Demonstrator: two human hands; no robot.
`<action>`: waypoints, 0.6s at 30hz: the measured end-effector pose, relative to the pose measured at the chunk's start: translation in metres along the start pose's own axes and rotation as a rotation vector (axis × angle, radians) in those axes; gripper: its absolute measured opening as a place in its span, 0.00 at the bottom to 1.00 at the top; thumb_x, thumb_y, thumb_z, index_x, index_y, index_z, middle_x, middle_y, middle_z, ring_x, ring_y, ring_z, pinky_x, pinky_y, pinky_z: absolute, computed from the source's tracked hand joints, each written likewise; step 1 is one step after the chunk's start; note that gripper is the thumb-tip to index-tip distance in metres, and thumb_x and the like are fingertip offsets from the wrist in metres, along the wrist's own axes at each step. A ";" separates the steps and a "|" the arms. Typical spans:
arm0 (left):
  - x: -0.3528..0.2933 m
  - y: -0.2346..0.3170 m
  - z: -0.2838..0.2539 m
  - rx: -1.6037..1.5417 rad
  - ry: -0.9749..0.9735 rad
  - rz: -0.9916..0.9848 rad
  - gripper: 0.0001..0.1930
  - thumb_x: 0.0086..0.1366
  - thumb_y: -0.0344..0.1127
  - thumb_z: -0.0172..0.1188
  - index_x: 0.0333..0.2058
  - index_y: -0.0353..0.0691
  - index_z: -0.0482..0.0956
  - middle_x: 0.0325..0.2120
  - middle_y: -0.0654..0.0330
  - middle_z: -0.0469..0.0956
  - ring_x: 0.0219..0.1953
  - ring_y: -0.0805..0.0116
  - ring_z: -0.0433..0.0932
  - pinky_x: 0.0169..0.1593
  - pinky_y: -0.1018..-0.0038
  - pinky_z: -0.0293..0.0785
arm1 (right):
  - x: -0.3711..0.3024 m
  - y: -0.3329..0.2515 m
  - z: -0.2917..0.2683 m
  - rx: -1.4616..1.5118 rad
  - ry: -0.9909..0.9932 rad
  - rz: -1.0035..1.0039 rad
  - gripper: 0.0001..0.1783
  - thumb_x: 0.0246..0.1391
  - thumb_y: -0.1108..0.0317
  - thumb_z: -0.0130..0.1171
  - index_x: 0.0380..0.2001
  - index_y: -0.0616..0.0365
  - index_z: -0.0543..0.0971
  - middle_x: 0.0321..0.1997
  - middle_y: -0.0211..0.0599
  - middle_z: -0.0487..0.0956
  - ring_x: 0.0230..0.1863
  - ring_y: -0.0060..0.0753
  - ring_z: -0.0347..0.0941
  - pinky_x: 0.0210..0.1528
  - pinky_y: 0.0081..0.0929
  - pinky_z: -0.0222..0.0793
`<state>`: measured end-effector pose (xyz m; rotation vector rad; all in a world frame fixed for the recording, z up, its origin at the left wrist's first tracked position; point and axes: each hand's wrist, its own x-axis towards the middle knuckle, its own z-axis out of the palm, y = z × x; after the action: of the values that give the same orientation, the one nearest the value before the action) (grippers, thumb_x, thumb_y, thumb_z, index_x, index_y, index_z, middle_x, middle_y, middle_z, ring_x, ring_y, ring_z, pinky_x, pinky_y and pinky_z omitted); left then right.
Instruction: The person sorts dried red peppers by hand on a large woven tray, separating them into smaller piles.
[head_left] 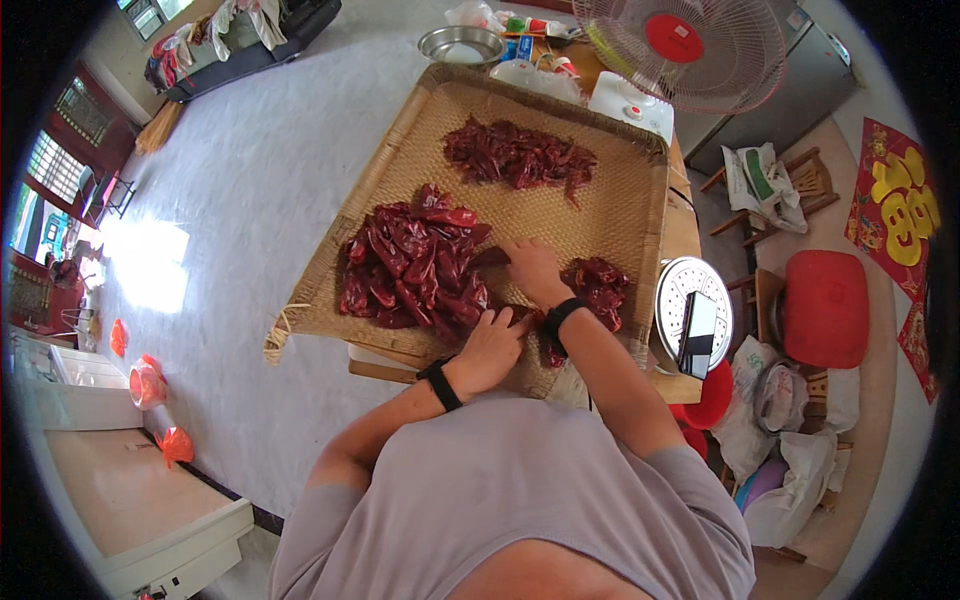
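Dark red dried chilies lie in separate heaps on a woven bamboo tray [620, 190]. The biggest heap [405, 260] is at the left of the tray, a looser one [515, 155] at the far side and a small one [598, 288] at the right. My left hand [490, 350] is at the near edge of the big heap, its fingers closed on a dried chili [521, 313]. Just beyond it, my right hand [534, 270] reaches to the heap's right edge with its fingers bent over another chili [489, 257]. Both wrists wear black bands.
Right of the tray, a phone [698, 330] rests on a round perforated metal plate [668, 295]. A fan [680, 45] and a metal basin [461, 46] stand beyond the tray. A red stool [825, 308], bags [790, 480] and wooden chairs [815, 180] line the right wall.
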<state>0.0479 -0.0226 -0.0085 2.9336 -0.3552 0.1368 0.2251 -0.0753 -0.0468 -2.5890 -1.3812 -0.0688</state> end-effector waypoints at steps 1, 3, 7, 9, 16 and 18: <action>-0.001 0.001 -0.001 -0.081 -0.028 0.006 0.21 0.54 0.29 0.53 0.49 0.36 0.76 0.55 0.60 0.68 0.48 0.59 0.66 0.47 0.64 0.62 | 0.000 0.001 0.003 -0.003 0.000 0.001 0.21 0.49 0.67 0.58 0.50 0.47 0.75 0.44 0.37 0.77 0.48 0.45 0.71 0.48 0.41 0.69; 0.000 0.002 0.002 -0.107 -0.020 0.000 0.21 0.54 0.28 0.53 0.49 0.35 0.76 0.55 0.60 0.68 0.46 0.59 0.66 0.45 0.66 0.63 | -0.002 0.004 0.009 -0.004 0.095 0.007 0.15 0.51 0.66 0.58 0.44 0.49 0.76 0.43 0.37 0.77 0.49 0.45 0.71 0.47 0.41 0.69; -0.006 0.001 0.000 -0.090 -0.022 0.041 0.22 0.53 0.27 0.54 0.49 0.34 0.74 0.55 0.59 0.68 0.42 0.60 0.67 0.42 0.68 0.64 | -0.011 0.007 -0.024 -0.019 -0.007 0.185 0.14 0.52 0.66 0.55 0.44 0.48 0.78 0.39 0.40 0.78 0.43 0.47 0.73 0.43 0.43 0.71; -0.005 0.006 -0.002 -0.115 0.008 0.053 0.21 0.53 0.27 0.54 0.48 0.34 0.74 0.55 0.58 0.68 0.42 0.60 0.67 0.43 0.68 0.64 | -0.018 0.033 -0.047 -0.141 0.028 0.225 0.12 0.54 0.66 0.52 0.41 0.49 0.78 0.37 0.41 0.78 0.42 0.47 0.74 0.42 0.43 0.71; 0.016 0.026 0.020 -0.251 0.197 0.160 0.17 0.54 0.28 0.55 0.43 0.32 0.75 0.55 0.54 0.67 0.45 0.60 0.69 0.45 0.66 0.66 | -0.069 0.101 -0.071 -0.220 0.174 0.459 0.17 0.54 0.65 0.57 0.48 0.49 0.77 0.48 0.38 0.76 0.54 0.46 0.69 0.58 0.46 0.60; 0.017 0.031 0.029 -0.316 0.188 0.193 0.16 0.54 0.28 0.55 0.43 0.33 0.76 0.55 0.54 0.67 0.46 0.60 0.69 0.46 0.66 0.66 | -0.080 0.103 -0.068 -0.267 0.016 0.471 0.18 0.53 0.64 0.58 0.49 0.49 0.76 0.50 0.37 0.76 0.55 0.45 0.68 0.58 0.46 0.59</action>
<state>0.0586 -0.0615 -0.0294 2.5473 -0.5723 0.3468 0.2692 -0.2105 -0.0079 -3.0543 -0.7678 -0.2123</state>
